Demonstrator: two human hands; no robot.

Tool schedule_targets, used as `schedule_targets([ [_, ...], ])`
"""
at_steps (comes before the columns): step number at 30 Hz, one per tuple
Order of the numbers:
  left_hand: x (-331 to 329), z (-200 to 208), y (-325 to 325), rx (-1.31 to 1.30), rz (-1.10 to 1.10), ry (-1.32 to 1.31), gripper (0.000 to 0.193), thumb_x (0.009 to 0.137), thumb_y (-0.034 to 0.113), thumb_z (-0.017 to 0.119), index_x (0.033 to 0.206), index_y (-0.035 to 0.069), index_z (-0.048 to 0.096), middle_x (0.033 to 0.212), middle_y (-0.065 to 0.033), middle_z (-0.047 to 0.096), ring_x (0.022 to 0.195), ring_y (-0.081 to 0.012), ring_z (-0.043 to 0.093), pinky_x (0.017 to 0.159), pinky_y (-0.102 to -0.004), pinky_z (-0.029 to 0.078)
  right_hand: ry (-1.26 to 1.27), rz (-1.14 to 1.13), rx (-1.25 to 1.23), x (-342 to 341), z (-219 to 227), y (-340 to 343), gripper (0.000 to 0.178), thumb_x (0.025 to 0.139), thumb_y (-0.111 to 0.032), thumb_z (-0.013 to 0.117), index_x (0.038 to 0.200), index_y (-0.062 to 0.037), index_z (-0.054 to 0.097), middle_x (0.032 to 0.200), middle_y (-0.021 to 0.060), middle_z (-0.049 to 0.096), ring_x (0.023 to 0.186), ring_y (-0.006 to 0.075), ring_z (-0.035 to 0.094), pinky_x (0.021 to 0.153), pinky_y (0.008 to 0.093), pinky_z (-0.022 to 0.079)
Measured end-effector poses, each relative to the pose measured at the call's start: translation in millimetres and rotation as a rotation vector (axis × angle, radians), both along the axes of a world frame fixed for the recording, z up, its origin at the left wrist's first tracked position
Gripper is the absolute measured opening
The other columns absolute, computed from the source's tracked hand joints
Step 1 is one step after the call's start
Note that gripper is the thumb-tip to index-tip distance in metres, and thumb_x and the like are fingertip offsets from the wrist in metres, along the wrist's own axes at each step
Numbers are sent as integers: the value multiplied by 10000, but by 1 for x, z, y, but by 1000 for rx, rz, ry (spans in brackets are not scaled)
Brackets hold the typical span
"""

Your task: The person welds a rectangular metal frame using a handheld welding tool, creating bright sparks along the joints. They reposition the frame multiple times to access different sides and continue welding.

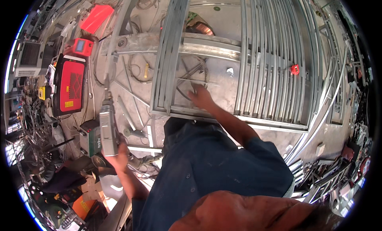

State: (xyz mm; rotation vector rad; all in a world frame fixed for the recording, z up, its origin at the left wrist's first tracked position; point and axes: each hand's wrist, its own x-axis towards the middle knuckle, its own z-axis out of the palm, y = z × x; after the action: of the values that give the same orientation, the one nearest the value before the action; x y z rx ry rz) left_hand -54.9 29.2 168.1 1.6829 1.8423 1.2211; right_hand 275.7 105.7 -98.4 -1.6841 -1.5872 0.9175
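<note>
My left hand point(120, 155) grips the rear of a grey hammer drill point(108, 125) at the left. The drill's chuck and thin bit point away from me, toward the floor beyond. My right hand point(201, 97) is stretched forward over a gap in a steel tube frame point(223, 119). Its fingers are apart and nothing shows in them. Beneath that hand a dark cable point(183, 91) and thin rods lie on the floor. The frame's double left rail point(169, 52) is just left of my right hand.
Parallel steel tubes point(274, 72) fill the frame's right side, with a red tape measure point(294, 69) on them. At left stand a red-and-black machine point(71, 85) and a red device with a screen point(82, 46). Loose rods, cables and a yellow-handled tool point(146, 70) lie on the floor.
</note>
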Motion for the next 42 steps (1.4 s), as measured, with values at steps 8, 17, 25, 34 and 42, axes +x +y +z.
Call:
schedule_targets([
  [8,-27,12,164,-24,-75,13,361,833,-17,696,1187,-57,636,1108,-104,685,987,-171,634,880,-316,501,119,-341,-159,-39,-30,166,638,948,-485,567,1256,74,569,1193,326,612,1119,477,593,958,526,478],
  [17,-44,-70,473,-45,-377,133,355,828,96,694,1172,9,684,1014,-108,734,973,-200,685,876,-322,500,-6,-827,-515,-101,-57,241,729,1021,-585,331,1147,66,632,1107,344,640,1092,501,594,945,557,453],
  [25,-82,-157,555,-162,-246,-173,314,864,160,750,1117,-18,695,963,-86,722,887,-179,665,799,-325,511,-42,-861,-396,-109,-24,246,671,1025,-565,345,1149,5,677,1093,307,670,1076,489,613,916,518,468],
  [34,-175,-214,538,-399,-5,-321,249,901,176,760,1024,-31,696,833,-38,670,702,-109,604,621,-285,492,13,-842,-326,-109,-40,246,597,1049,-485,367,1127,30,660,1033,259,677,973,433,626,864,462,470],
  [42,-162,-226,532,-444,-12,-24,387,866,226,783,1165,5,675,864,-110,739,757,-207,715,680,-353,548,39,-829,-391,-105,-45,242,631,1045,-516,348,1206,19,642,1042,222,688,991,371,644,875,429,473],
])
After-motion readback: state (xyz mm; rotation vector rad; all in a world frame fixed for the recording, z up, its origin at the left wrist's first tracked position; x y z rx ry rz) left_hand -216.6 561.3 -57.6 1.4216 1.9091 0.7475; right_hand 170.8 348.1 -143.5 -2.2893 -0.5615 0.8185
